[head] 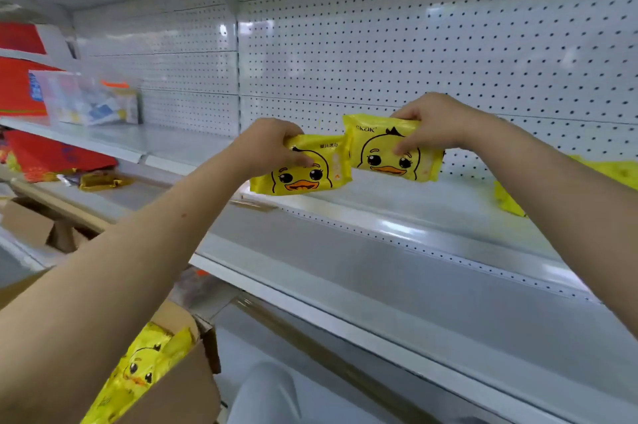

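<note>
Head camera, close, facing forward along white shelf (397, 226), slightly tilted

I have both bare arms stretched forward and up, with the forearms converging toward the middle. My left hand (272, 147) curls over the top edge of the left duck wipes packet (310, 178), thumb pressed on its front face and the other fingers hidden behind it. My right hand (435, 123) grips the right duck wipes packet (379, 157) from above, knuckles up, thumb on the front. Both wrists bend downward. My right hand sits slightly higher, near the left but apart from it.
</note>
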### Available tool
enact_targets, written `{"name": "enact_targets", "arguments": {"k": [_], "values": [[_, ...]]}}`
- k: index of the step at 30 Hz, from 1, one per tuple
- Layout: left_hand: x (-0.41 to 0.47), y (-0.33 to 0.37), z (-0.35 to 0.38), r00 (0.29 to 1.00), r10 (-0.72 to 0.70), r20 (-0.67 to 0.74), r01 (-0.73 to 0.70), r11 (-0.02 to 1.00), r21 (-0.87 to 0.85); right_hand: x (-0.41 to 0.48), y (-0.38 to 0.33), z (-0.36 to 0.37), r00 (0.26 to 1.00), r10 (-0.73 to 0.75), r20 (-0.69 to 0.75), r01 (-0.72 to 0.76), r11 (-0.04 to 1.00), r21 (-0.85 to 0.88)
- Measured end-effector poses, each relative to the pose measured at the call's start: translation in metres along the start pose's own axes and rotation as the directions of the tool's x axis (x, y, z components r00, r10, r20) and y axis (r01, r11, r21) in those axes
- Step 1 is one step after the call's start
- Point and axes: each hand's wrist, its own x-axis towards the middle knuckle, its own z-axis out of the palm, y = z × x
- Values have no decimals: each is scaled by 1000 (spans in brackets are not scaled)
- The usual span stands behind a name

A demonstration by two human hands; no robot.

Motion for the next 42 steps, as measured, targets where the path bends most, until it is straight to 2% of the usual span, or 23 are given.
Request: {"name": "enact_targets", "arguments": {"k": [6,11,17,25,29,35,42], "values": [[60,65,51,982,185,37,-182,980,-85,-37,67,-41,979,198,-41,-201,974,-101],[95,115,100,946,316,73,-302,941,-153,-72,117,-61,926,370,-79,-377,918,-125],[113,150,145,903,409,135,-371,898,-237,-97,165,-63,883,467,-42,-465,860,-212],[122,157,175,902,411,130,-372,895,-245,-105,199,-50,888,457,-45,-438,812,-387],[122,154,180,915,382,126,-344,905,-251,-111,207,-43,905,420,-59,-407,821,-401],[123,152,179,928,356,113,-324,918,-227,-118,207,-34,955,271,-119,-295,838,-459],[118,152,169,929,353,107,-323,919,-226,-117,208,-29,953,273,-136,-303,802,-515]]}}
